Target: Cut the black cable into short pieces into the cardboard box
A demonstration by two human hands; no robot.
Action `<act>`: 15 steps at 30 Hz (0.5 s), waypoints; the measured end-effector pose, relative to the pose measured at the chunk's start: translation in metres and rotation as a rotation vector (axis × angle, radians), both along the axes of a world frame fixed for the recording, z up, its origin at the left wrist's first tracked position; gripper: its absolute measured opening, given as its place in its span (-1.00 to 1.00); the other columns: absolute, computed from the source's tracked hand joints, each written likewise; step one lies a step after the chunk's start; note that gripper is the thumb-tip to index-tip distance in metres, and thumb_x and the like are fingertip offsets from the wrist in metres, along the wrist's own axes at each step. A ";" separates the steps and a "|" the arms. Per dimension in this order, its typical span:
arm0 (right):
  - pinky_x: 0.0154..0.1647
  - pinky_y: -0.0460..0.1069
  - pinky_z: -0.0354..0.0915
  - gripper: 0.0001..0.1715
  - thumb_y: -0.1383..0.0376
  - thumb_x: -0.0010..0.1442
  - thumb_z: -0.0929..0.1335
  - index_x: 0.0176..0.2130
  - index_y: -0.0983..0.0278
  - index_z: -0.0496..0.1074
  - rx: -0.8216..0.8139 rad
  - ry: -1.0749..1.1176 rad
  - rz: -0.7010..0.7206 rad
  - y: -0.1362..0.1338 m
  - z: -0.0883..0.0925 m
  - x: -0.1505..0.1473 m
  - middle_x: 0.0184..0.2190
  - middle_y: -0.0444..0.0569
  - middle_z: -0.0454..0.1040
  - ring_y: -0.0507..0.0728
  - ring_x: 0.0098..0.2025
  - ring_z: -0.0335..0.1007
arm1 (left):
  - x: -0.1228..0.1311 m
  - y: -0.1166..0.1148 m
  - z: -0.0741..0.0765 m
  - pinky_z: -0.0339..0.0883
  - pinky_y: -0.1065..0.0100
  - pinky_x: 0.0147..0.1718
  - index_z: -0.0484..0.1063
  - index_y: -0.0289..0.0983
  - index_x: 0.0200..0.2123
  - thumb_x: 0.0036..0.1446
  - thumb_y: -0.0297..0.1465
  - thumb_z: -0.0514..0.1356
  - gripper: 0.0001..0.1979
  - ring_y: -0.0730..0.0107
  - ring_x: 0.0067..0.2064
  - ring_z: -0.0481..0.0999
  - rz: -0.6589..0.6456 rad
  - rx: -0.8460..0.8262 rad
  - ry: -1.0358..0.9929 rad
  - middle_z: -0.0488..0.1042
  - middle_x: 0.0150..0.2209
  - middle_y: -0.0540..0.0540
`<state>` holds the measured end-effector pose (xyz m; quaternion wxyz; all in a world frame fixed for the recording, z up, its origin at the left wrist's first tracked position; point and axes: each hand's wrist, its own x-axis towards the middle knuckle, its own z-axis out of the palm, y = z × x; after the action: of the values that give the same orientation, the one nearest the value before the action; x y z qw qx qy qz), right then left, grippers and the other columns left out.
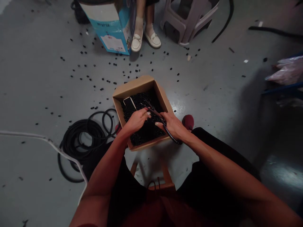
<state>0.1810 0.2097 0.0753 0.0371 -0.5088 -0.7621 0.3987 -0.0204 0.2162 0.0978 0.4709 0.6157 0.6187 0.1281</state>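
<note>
A cardboard box [163, 97] stands in front of me, filled with small black pieces [142, 137]. Over it, my right hand [172, 124] is closed on a long dark cable-like piece [155, 112]; its lower end bends below the palm and carries pale marks. Thin tips show at the far end, too blurred to identify. My left hand [138, 119] is beside that end with its fingers drawn together; what they pinch, if anything, is hidden. A phone-shaped object [129, 103] with a pale rim lies on the black pieces.
Coiled black cable [75, 138] lies on the floor at left, near a white cord [59, 151]. Small black bits are scattered beyond the box. Another person's shoes [136, 42], a blue-and-white carton [111, 28] and a plastic stool [184, 25] stand at the far side.
</note>
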 end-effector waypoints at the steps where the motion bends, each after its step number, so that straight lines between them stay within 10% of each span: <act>1: -0.12 0.02 0.22 -0.59 0.09 0.28 0.28 0.02 0.27 0.34 -0.009 -0.006 -0.002 0.000 0.000 -0.001 -0.15 0.09 0.43 0.21 -0.11 0.36 | 0.000 0.000 0.001 0.32 0.39 -0.16 0.47 -0.31 -0.22 0.28 -0.33 -0.04 -0.69 0.41 -0.27 0.45 -0.003 0.000 0.006 0.53 -0.28 -0.07; 15: -0.40 -0.09 0.09 -0.83 0.25 0.22 0.26 -0.15 0.21 0.30 -0.216 -0.053 -0.033 -0.015 -0.021 -0.009 -0.43 -0.07 0.46 0.12 -0.39 0.37 | -0.003 0.001 -0.022 0.27 0.42 -0.37 0.38 -0.30 -0.48 0.22 -0.38 -0.02 -0.71 0.46 -0.43 0.37 -0.030 -0.163 -0.026 0.47 -0.45 -0.05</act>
<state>0.1725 0.1950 0.0542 -0.0314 -0.5326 -0.7069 0.4643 -0.0238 0.2170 0.0757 0.5291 0.5829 0.6117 0.0781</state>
